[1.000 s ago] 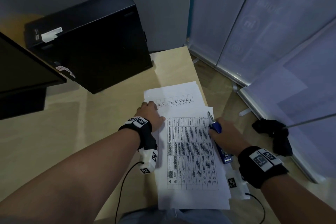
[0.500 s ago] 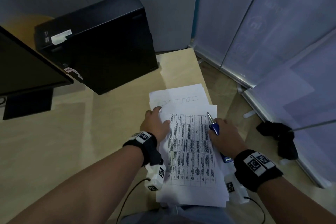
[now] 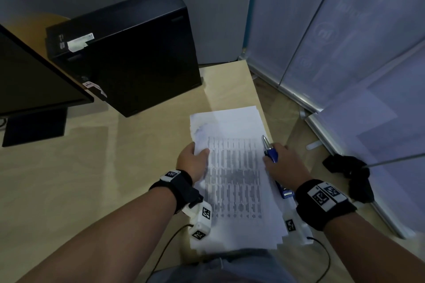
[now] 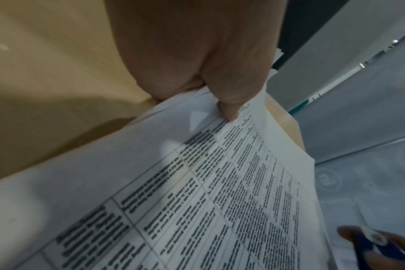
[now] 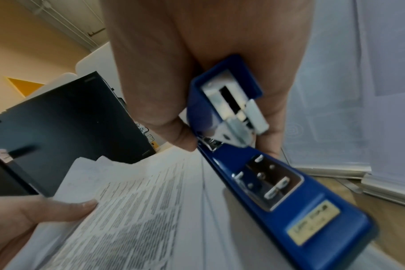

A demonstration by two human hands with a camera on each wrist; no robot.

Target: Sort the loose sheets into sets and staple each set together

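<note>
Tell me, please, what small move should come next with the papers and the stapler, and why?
Probably square up the papers first. The left hand pinches their left edge, but the sheets lie fanned and uneven at the bottom and right. The right hand grips the blue stapler beside the stack, and no paper sits in its mouth yet, so aligning the edges before stapling seems sensible.

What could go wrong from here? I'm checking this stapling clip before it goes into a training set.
The sheets look fanned at their near edges, so a staple now might bind them misaligned. The left hand pinches only their left edge, so lower pages could slip. The right hand grips the blue stapler at the desk's right edge, where sheets overhang and could slide off.
</note>
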